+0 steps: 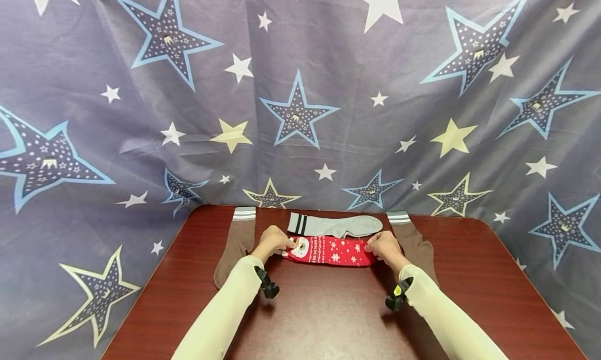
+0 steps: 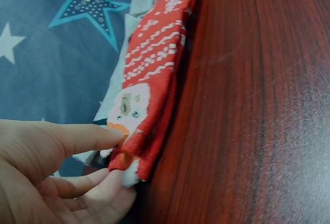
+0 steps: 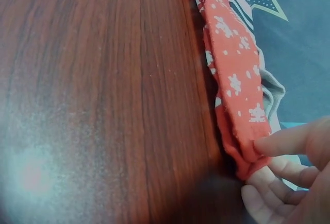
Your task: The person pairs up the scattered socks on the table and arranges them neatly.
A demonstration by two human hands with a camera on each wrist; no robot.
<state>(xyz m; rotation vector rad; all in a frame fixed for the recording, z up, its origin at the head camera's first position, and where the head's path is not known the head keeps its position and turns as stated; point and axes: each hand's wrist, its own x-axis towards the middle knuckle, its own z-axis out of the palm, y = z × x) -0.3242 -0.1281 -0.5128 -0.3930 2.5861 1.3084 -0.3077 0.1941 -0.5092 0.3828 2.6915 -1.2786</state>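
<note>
A red sock (image 1: 335,250) with white snowflakes and a white animal face lies stretched sideways between both hands, its layers stacked. My left hand (image 1: 273,241) pinches the end by the face. At the opposite end, my right hand (image 1: 384,245) holds the red cloth between thumb and fingers. In the left wrist view, the thumb presses over the face end of the sock (image 2: 154,74) with fingers beneath. The right wrist view shows fingertips around the other end of the sock (image 3: 234,80). Just behind it lies a grey sock (image 1: 328,225) with two black stripes.
One brown sock (image 1: 240,240) with a grey, white-striped cuff lies left of the left hand, partly behind the arm. Another brown sock (image 1: 415,245) lies beyond the right hand. A star-patterned cloth (image 1: 300,167) hangs behind the reddish wooden table (image 1: 328,308).
</note>
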